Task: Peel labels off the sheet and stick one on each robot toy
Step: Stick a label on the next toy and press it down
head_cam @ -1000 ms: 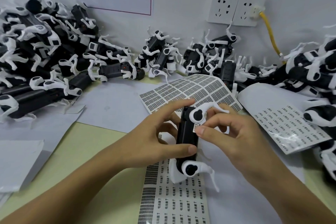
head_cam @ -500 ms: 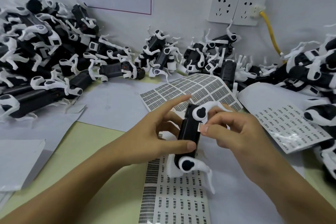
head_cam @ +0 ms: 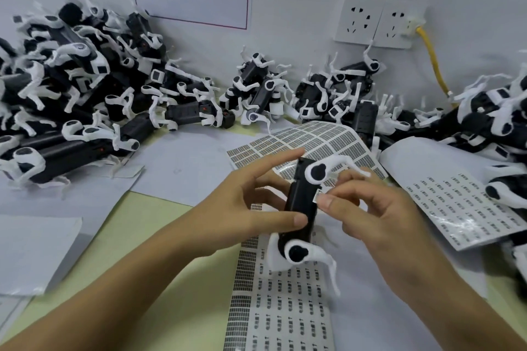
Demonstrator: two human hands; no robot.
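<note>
We grip the upright black-and-white plastic robot toy (head_cam: 301, 202) in our left hand (head_cam: 245, 208) while our right hand (head_cam: 368, 208), just beside its flank, pinches a small white label (head_cam: 319, 196) against it.

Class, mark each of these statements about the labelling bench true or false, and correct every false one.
1. The left hand holds the black robot toy. True.
2. The right hand presses a small label against the toy's side. True.
3. The yellow cable is plugged into the left socket. False: it enters the right-hand wall socket.
4. The toy lies flat on the label sheet. False: it is held above it.
</note>
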